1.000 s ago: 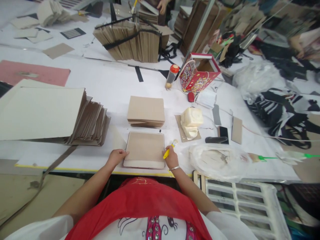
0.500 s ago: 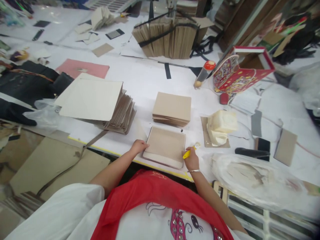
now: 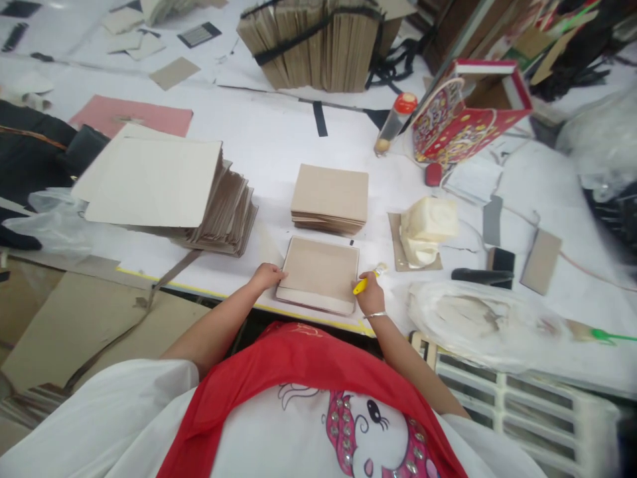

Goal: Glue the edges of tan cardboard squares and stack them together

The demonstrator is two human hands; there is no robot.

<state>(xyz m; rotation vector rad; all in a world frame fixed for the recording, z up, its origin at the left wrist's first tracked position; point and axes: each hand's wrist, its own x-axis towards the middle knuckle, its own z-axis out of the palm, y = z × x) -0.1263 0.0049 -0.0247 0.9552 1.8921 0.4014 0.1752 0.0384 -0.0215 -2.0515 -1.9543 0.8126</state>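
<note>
A flat, tan cardboard panel (image 3: 318,272) with a paler strip along its near edge lies at the table's front. My left hand (image 3: 269,275) pinches its left edge between thumb and fingers. At the panel's right edge, my right hand (image 3: 371,297) is closed round a small brush (image 3: 360,286) with a yellow handle, its pale bristles pointing away from me. The fingers of that hand are close to the panel; whether they grip it too, I cannot tell. Just behind the panel sits a neat stack of tan boards (image 3: 329,196).
To the left stands a taller, uneven stack of large boards (image 3: 154,182). On the right are a pale yellowish block (image 3: 428,226) on a piece of card, a plastic bag (image 3: 478,325) and dark tools (image 3: 482,275). Farther back are a red-capped bottle (image 3: 395,125) and a red patterned bag (image 3: 468,126).
The camera view has tilted and shifted, so the table's things appear higher and farther left. Both hands stay at the panel's edges, with the brush still in my right hand.
</note>
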